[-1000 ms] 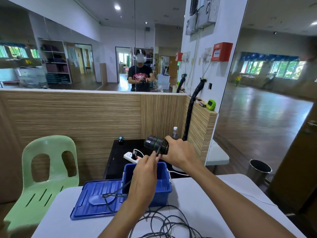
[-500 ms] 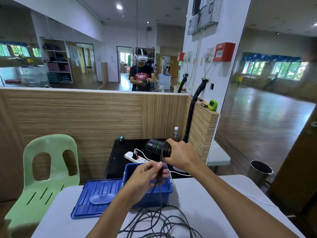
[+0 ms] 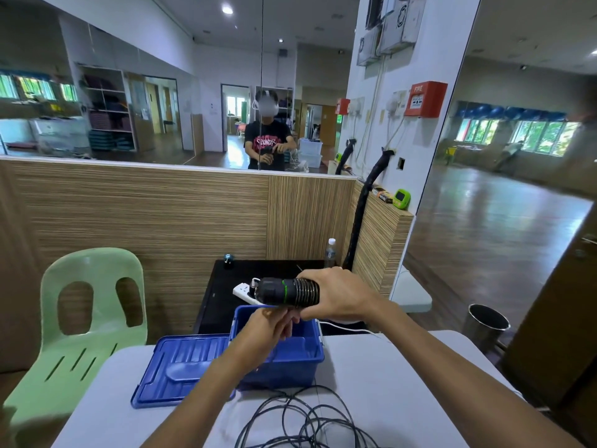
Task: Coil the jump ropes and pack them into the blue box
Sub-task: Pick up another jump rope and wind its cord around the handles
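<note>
My right hand [image 3: 339, 297] grips the black jump rope handles [image 3: 277, 291], which have green rings and lie level above the blue box [image 3: 290, 360]. Black cord is wound in tight turns around the handles next to my fingers. My left hand [image 3: 269, 328] is just below the handles, over the box, with fingers pinched on the cord. Loose black cord [image 3: 307, 418] lies in tangled loops on the white table [image 3: 387, 383] in front of the box. The inside of the box is mostly hidden by my left hand.
The blue lid [image 3: 181, 367] lies flat left of the box. A green plastic chair [image 3: 80, 318] stands at the left. Behind the box sit a black side table [image 3: 223, 292] with a white power strip [image 3: 244, 291], a water bottle [image 3: 330, 253], and a metal bin [image 3: 486, 324] at the right.
My left hand came down from the handles, pulled cord lower, and has risen back under the handles. More turns of cord sit on the handles. The right hand stayed put.
</note>
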A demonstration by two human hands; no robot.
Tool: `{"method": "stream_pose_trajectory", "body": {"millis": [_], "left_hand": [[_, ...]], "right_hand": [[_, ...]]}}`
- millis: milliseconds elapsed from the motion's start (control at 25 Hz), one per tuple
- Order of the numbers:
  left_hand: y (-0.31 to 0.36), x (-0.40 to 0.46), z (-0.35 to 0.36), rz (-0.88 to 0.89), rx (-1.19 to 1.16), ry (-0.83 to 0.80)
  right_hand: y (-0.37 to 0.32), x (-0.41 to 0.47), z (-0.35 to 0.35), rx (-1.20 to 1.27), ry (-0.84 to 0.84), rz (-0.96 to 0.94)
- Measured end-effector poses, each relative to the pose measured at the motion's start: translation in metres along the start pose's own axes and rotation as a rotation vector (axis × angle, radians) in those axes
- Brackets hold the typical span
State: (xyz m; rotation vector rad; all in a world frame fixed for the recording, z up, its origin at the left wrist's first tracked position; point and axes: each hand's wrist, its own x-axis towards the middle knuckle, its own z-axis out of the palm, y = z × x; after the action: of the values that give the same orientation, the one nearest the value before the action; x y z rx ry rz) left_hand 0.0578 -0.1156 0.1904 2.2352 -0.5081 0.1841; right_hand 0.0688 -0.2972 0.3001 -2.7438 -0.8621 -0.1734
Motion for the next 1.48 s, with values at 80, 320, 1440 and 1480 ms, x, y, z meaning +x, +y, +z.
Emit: {"method": "stream_pose_trajectory", "body": {"millis": [80,320,1440,1480], "left_hand": [[0.003,0.009,-0.019,0.085,0.109,-0.026],[0.016,0.037,-0.073,0.281,0.629,-0.204],[0.103,0.004,-0.023,-0.051,0.863,0.149],[0.103,0.002,-0.020,-0.040,0.877,0.136]], "right_hand": [[-0.004,-0.004,-0.003,0.063,-0.017,-0.038],[-0.019,-0.021,0.005,-0.173,-0.025,-0.228],[0.003,0.002,0.025,-0.477,0.223,0.193],[0.003,0.002,0.026,-0.470,0.221,0.200]]}}
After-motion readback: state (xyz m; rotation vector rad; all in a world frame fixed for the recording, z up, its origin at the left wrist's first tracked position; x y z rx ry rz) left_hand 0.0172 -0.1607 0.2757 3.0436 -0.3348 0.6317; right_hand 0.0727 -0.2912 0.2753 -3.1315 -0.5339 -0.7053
